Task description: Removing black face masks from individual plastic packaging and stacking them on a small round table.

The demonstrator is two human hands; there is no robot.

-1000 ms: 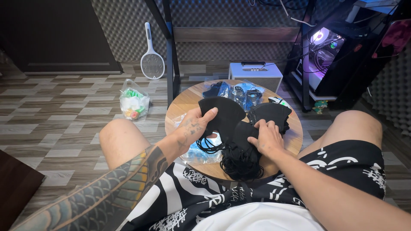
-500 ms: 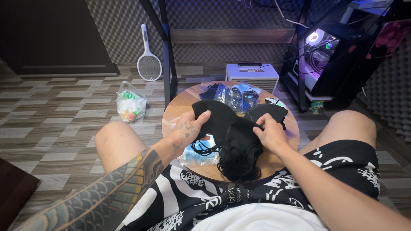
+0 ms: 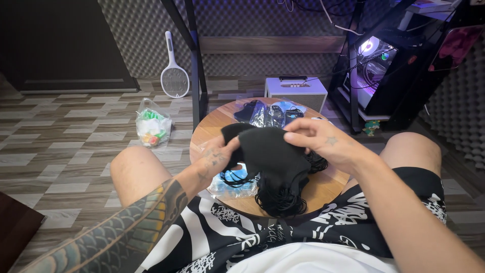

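A black fabric face mask (image 3: 270, 151) is held up over a small round wooden table (image 3: 328, 187). My left hand (image 3: 214, 159) pinches its left edge. My right hand (image 3: 323, 141) grips its upper right edge with the fingertips. More black masks and a tangle of black ear loops (image 3: 280, 199) lie in a pile under it. A clear packet with blue masks (image 3: 235, 182) rests on the table by my left hand.
Clear packets of masks (image 3: 270, 114) lie at the table's far side. On the floor stand a white box (image 3: 296, 92), a tied plastic bag (image 3: 151, 129), an electric swatter (image 3: 174, 76) and a lit computer case (image 3: 376, 71). A black table leg (image 3: 197, 76) rises nearby.
Both hands have lifted one black mask off the pile and spread it between them; my right hand moved up and to the right.
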